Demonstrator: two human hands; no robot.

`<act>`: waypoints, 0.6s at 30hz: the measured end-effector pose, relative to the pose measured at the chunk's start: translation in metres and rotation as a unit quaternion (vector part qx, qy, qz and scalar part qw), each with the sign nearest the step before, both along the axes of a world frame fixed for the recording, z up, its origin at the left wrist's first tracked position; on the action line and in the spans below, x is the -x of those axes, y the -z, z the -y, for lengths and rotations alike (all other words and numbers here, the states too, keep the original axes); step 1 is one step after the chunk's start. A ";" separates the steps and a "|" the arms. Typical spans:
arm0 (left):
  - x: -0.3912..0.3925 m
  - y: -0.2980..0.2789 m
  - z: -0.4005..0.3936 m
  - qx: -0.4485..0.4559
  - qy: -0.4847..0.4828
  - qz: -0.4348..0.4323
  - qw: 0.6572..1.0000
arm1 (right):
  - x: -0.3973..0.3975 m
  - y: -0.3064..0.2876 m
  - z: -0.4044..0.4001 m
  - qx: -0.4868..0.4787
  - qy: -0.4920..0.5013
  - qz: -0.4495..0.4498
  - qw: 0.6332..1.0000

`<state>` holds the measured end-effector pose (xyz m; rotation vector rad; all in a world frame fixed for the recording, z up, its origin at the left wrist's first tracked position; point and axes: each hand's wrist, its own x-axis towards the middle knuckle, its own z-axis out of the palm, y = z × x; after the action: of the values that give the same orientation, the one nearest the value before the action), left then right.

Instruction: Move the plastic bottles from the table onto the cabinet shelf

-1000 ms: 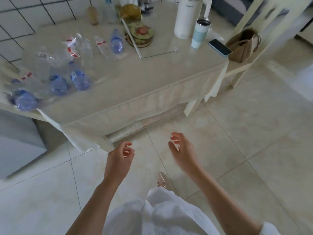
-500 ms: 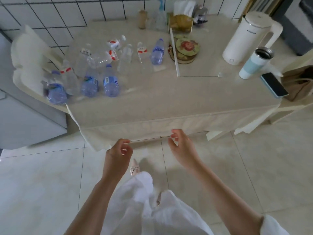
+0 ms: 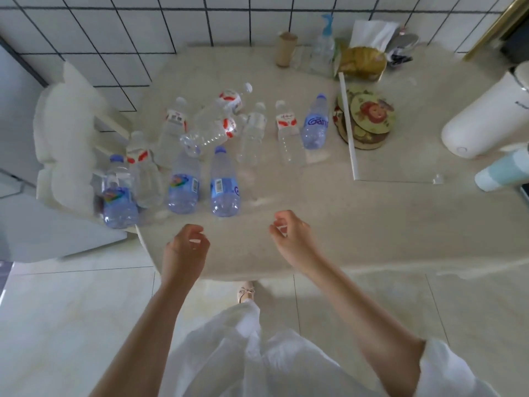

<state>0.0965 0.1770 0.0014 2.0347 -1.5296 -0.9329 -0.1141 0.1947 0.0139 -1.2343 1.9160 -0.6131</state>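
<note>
Judging from the head view, the only one here, the plastic bottles (image 3: 211, 147) look empty or nearly so: clear, thin-walled, capped, and probably very light. Walls like these likely dent under a squeeze and may feel slick, so a wrap round the middle of the body, at or just below the label, seems the safest hold; the neck under the cap would also serve. Being so light, they would probably tip or roll at a careless nudge, and they stand close enough together that knocking one may disturb its neighbours.

The bottles cluster on the left part of the counter (image 3: 329, 230), most upright, while two with red labels (image 3: 226, 116) lie on their sides among the back ones. The front row holds three bluish ones: a blue-capped bottle (image 3: 224, 184) nearest the middle, a bottle with a colourful label (image 3: 183, 187) just left of it, and another (image 3: 117, 199) at the counter's left edge.

The left hand (image 3: 186, 247) hovers over the near edge of the counter, fingers loosely curled and holding nothing, just short of the front row, with the blue-capped bottle beyond and slightly right of it. The right hand (image 3: 292, 236) is likewise loosely curled and empty, further right over bare counter, with the blue-capped bottle beyond and to its left and a bottle with blue lettering (image 3: 315, 124) well beyond it.

No cabinet shelf can be made out for certain in this view.
</note>
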 end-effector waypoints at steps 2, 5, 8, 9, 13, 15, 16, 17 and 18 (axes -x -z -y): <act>-0.013 0.005 0.034 -0.017 -0.001 0.002 1.000 | -0.011 0.004 0.034 -0.020 -0.002 0.005 1.000; -0.023 0.010 0.080 -0.016 0.014 0.041 0.999 | -0.025 0.009 0.077 -0.067 -0.002 0.025 0.997; -0.024 0.012 0.119 -0.031 0.017 0.060 0.998 | -0.038 0.015 0.112 -0.110 -0.015 0.026 0.993; -0.024 0.015 0.132 -0.043 0.019 0.068 0.997 | -0.043 0.017 0.124 -0.124 -0.017 0.024 0.992; -0.017 0.026 0.166 -0.107 0.021 0.102 0.989 | -0.059 0.027 0.158 -0.166 -0.009 0.046 0.985; -0.012 0.031 0.176 -0.129 0.017 0.107 0.986 | -0.065 0.031 0.169 -0.188 -0.003 0.057 0.981; -0.010 0.035 0.180 -0.134 0.015 0.106 0.985 | -0.068 0.034 0.173 -0.198 -0.001 0.061 0.978; -0.009 0.038 0.183 -0.136 0.013 0.106 0.985 | -0.071 0.037 0.178 -0.209 0.001 0.066 0.976; -0.008 0.041 0.186 -0.138 0.010 0.108 0.985 | -0.074 0.039 0.182 -0.220 0.004 0.070 0.973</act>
<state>0.1040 -0.0086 -0.0392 2.3862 -1.6089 -1.0067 -0.0405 0.0127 -0.0256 -0.8769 1.8120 -0.2490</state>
